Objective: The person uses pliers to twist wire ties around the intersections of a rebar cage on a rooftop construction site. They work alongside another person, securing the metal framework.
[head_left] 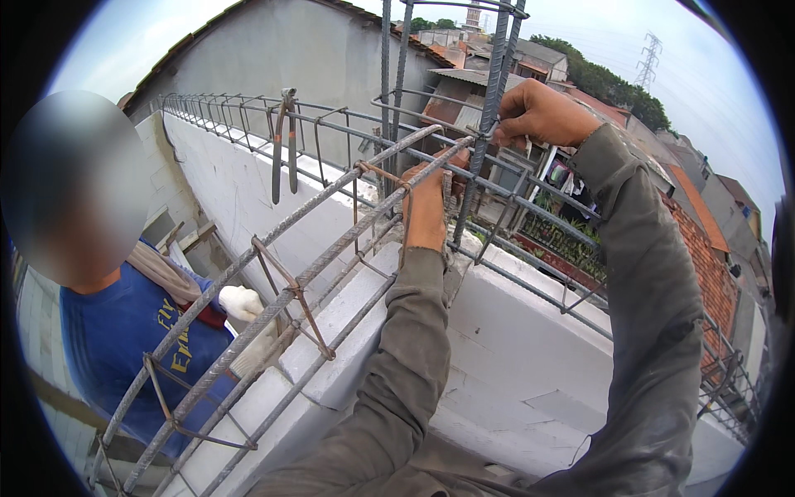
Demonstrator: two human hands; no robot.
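Note:
My right hand is at the upright ribbed steel bars of the column, its thumb and fingers pinched together close to the bar joint. What it pinches is too small to make out. Lower and to the left, my left hand reaches up behind the horizontal rebar, near the same joint. Bars hide its fingers, so its grip does not show. The horizontal bars form a long cage with bent stirrups. A pair of pincers with dark handles hangs from the cage further left.
White block walls run beneath the rebar cages and meet at the column. At the left stands a co-worker in a blue shirt, with a white-gloved hand near the cage. Tiled roofs lie beyond the wall at right.

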